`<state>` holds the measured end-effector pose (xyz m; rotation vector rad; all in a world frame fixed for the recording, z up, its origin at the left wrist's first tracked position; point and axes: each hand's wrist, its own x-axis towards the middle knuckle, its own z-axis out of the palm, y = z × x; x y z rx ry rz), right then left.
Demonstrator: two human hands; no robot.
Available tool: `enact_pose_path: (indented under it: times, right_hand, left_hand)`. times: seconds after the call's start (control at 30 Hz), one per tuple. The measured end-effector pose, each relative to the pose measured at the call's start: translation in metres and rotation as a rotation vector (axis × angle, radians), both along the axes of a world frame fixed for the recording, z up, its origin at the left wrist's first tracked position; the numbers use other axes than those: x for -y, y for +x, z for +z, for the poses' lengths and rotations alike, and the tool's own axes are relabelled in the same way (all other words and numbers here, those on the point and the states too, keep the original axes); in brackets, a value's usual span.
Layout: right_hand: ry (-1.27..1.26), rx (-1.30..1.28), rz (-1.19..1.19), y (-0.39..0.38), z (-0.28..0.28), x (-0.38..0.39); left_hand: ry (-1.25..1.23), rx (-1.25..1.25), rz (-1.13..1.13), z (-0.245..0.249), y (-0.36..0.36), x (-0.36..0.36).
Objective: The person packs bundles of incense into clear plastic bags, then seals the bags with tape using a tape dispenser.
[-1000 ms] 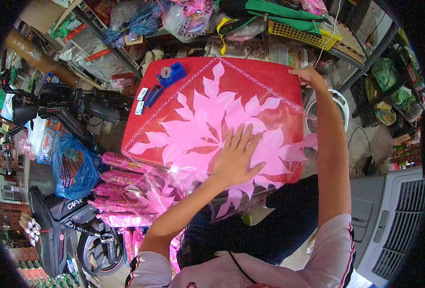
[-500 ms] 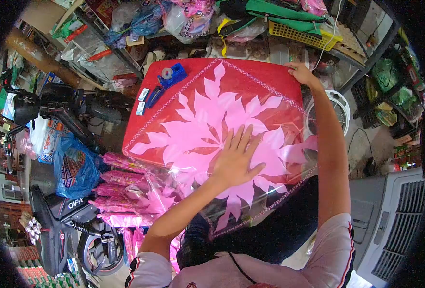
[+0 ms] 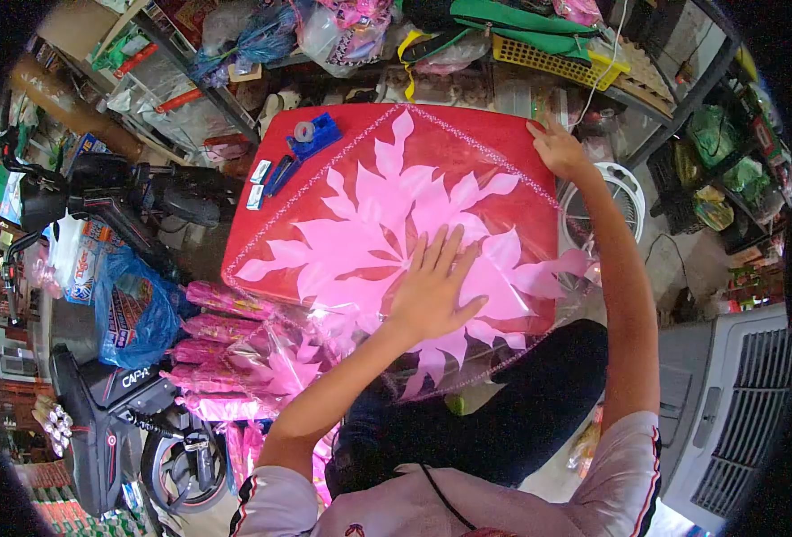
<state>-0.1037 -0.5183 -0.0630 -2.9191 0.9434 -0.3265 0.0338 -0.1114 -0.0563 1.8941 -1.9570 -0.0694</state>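
A clear plastic wrapping sheet [image 3: 351, 242] with a large pink leafy flower print and a speckled pink border lies across a red stool-like tabletop [image 3: 324, 130]. Its near corner hangs over the front edge, above my dark-trousered legs. My left hand [image 3: 433, 285] rests flat on the middle of the print, fingers spread. At the far right corner of the tabletop is my right hand [image 3: 557, 150], its fingers apart and nothing visible in them. A blue tape dispenser [image 3: 320, 136] with a roll of tape, a dark blue cutter-like tool [image 3: 280, 175] and two small white packets [image 3: 258, 183] lie at the far left.
Pink wrapped bundles [image 3: 226, 349] are stacked at the left front, beside a blue plastic bag [image 3: 132, 313]. A black motorbike-like vehicle [image 3: 100, 421] stands left. A white round fan-like frame [image 3: 615, 201] is to the right, with a grey vented appliance [image 3: 736, 421] nearer me.
My right hand has loosened its pinch at the far right corner, and its fingers have spread. My left hand stays flat on the sheet. The sheet's near corner has shifted up slightly.
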Motion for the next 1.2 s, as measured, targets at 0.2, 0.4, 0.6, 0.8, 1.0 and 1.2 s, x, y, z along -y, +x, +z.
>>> enact_pose_path:
  times: [0.2,0.4,0.6,0.8,1.0,1.2]
  right_hand:
    - [0.005,0.077,0.091,-0.022,-0.015,0.004]
    - [-0.042,-0.148,-0.013,-0.016,0.007,-0.020]
    - [0.109,-0.085,-0.164,0.028,0.000,0.018]
    - [0.287,-0.059,-0.235,0.058,-0.035,0.098]
    - [0.308,-0.033,-0.266,0.062,-0.027,0.070]
    - [0.116,-0.051,-0.221,0.027,0.004,0.003]
  left_hand:
    - [-0.017,0.011,-0.001,-0.001,0.000,-0.001]
    - [-0.020,-0.016,0.001,-0.003,0.001,-0.001]
    - [-0.003,-0.018,-0.005,-0.001,0.002,0.000]
    - [-0.001,-0.027,-0.004,0.001,0.001,0.001]
    - [-0.014,-0.028,-0.004,0.001,0.001,0.001]
    - [-0.049,-0.028,-0.004,0.000,0.001,0.000]
